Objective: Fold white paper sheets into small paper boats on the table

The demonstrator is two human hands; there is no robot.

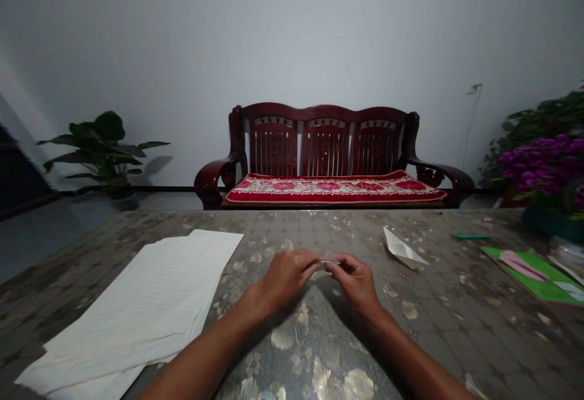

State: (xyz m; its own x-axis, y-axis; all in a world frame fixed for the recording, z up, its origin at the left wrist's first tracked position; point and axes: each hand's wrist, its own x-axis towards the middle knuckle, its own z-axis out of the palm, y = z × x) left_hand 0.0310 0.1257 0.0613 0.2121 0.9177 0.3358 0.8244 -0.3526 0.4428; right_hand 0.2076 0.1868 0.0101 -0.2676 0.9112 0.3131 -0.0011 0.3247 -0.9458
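Note:
Between my two hands, just above the table, is a small folded piece of paper (326, 261), seen almost edge-on. My left hand (290, 271) pinches its left end between thumb and fingers. On the other side my right hand (354, 278) grips the right end with thumb and forefinger. Most of the paper is hidden by the fingers, so its full shape cannot be made out. A folded white paper boat (404, 249) lies on the table to the right, apart from my hands.
Lined paper sheets (150, 290) are stacked at left on the patterned table (292, 351). On the right lie a green pen (473, 236), a green booklet (531, 272) and purple flowers (538, 163) in a pot. Behind the table stands a wooden bench (326, 144).

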